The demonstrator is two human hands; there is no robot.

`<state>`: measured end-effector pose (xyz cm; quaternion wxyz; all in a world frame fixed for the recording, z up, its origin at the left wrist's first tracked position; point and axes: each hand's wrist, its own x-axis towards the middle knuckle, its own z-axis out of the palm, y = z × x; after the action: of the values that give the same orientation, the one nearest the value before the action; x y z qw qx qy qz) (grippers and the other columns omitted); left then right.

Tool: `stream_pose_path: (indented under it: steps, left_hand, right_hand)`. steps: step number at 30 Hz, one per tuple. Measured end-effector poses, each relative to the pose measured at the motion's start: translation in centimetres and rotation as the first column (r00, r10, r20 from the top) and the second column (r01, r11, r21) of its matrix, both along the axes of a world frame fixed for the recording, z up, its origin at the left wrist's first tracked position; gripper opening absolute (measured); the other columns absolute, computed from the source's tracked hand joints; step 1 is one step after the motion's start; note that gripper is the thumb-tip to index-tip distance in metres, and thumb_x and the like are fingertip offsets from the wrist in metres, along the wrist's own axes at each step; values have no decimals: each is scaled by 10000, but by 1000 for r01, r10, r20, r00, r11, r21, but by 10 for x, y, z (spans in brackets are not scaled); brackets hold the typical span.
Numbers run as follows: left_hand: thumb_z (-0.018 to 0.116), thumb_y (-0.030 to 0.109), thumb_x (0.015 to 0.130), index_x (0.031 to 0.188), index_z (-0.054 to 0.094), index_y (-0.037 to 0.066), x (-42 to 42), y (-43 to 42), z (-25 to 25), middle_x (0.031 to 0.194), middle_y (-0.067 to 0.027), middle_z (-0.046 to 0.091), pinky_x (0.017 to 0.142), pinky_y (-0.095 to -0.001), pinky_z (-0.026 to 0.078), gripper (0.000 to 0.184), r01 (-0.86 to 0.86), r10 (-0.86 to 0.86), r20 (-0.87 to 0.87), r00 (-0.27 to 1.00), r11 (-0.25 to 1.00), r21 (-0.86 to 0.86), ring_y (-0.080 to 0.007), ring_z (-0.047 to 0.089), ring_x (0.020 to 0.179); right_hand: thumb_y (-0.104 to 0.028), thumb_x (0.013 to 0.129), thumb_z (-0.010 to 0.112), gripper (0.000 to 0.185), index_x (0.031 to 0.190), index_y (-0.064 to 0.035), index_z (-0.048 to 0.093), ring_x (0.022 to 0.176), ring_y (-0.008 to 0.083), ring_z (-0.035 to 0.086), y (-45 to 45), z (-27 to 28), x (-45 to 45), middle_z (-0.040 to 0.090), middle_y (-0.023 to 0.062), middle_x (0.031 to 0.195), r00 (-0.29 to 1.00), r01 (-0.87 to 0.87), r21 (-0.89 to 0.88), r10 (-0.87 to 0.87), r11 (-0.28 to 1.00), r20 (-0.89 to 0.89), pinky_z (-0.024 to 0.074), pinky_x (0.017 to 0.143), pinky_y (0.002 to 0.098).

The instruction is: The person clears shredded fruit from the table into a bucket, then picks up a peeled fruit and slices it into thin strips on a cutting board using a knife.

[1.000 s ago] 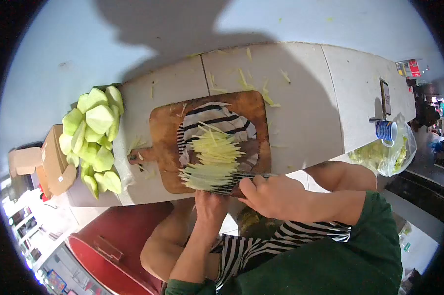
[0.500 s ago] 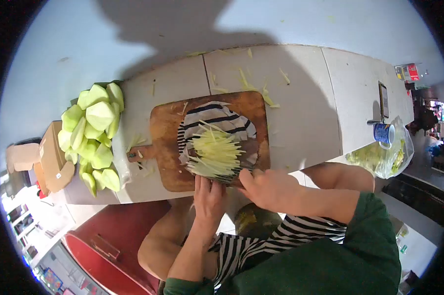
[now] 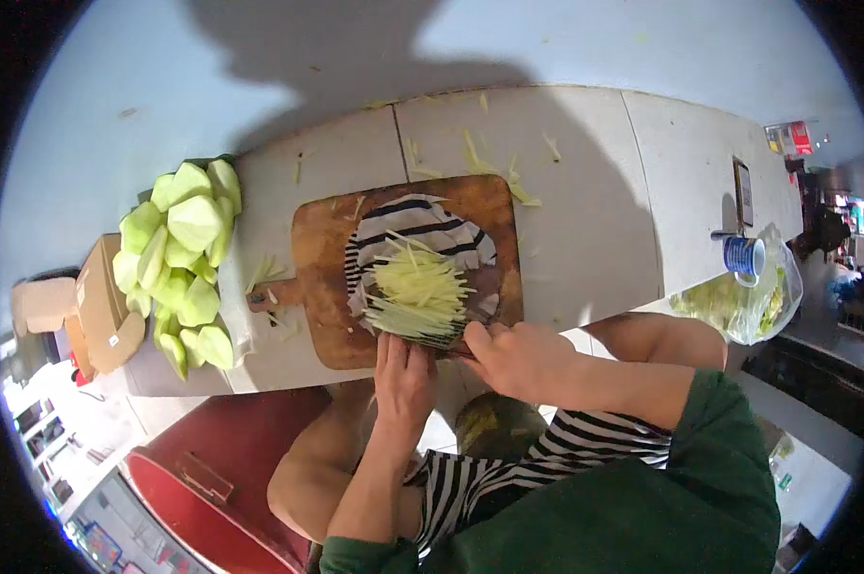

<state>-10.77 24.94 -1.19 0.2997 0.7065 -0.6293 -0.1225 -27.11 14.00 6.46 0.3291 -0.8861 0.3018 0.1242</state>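
My right hand point(image 3: 513, 359) is closed round the handle of a knife, its blade lying low against the near side of a pile of pale green shreds point(image 3: 415, 289). With fingers together, my left hand point(image 3: 403, 383) presses on pale green slices at the pile's near edge, left of the knife. Beneath the pile is a black-and-white striped cloth point(image 3: 418, 222) on a wooden cutting board point(image 3: 322, 249). The blade is mostly hidden by shreds and fingers.
Peeled green pieces point(image 3: 195, 224) are heaped at the left, beside a cardboard box point(image 3: 102, 297). Loose shreds lie on the tiled counter point(image 3: 595, 210). At the right are a phone point(image 3: 743, 191), a blue-and-white cup point(image 3: 743, 256) and a plastic bag point(image 3: 772, 297). A red bin point(image 3: 250, 459) stands below.
The blade, clearly visible above the shreds a second ago, now sits lower and is mostly covered. My right hand has shifted slightly left, and my left hand has moved up a little onto the pile's edge.
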Motion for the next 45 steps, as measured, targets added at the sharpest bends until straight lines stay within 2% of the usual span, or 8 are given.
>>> stream_pose_path:
  steps: [4,9,19,23,25,31,37,45]
  left_hand:
    - [665,-66,730,1089,657,-68,3,7,-2,1195,-283,573,985,-546,487,359,41,-41,-17,999,999,22,-499,562,1130]
    - [644,-79,737,1086,647,-76,4,0,4,1232,-295,539,998,-568,461,349,47,-42,-95,995,998,52,-506,525,1179]
    - [651,-70,701,1097,655,-75,8,7,-7,1263,-279,543,1042,-565,434,396,105,-104,-11,994,994,10,-523,490,1219]
    - [646,-74,690,1102,665,-62,8,3,3,1225,-260,565,1037,-563,440,413,52,-50,-43,998,997,65,-510,518,1183]
    - [646,-75,686,1102,666,-61,10,3,0,1214,-258,569,1029,-563,445,417,62,-60,-33,998,996,57,-507,526,1169]
    - [649,-70,682,1100,670,-61,7,2,1,1215,-259,567,1011,-561,458,418,37,-37,7,999,999,22,-504,531,1165]
    - [657,-54,697,1095,663,-52,8,6,-1,1205,-251,564,992,-557,463,398,46,-46,-3,999,999,-16,-493,530,1158]
    - [645,-57,704,1062,644,-47,8,-2,5,1204,-234,551,953,-530,473,358,4,-4,-55,998,1000,-8,-469,515,1141]
  right_hand:
    - [-316,956,610,347,1016,-9,461,608,412,670,5,24,2,660,225,738,999,-36,44,34,998,42,547,531,483]
    - [-321,959,608,356,1019,-3,459,622,415,673,4,-5,-3,658,227,736,1000,5,22,-5,1000,-18,549,535,482]
    - [-327,969,596,354,1013,-2,462,626,430,667,5,19,5,653,234,729,1000,5,54,-6,999,7,531,528,509]
    - [-320,968,595,348,1009,0,464,623,432,664,0,8,5,643,236,712,996,47,93,-40,995,-74,527,528,514]
    - [-338,999,525,367,1074,17,467,660,425,694,2,20,6,668,246,711,999,-3,58,5,998,-34,565,556,531]
    - [-304,963,599,338,1008,4,466,611,435,654,4,2,6,637,236,673,997,77,91,-75,993,-20,527,533,511]
    - [-322,994,540,351,1050,14,456,666,462,672,-1,7,4,653,267,698,995,73,145,-63,987,-73,541,575,563]
    - [-294,993,548,329,1033,20,456,659,494,648,-6,7,5,633,280,676,993,108,189,-113,976,17,525,596,581]
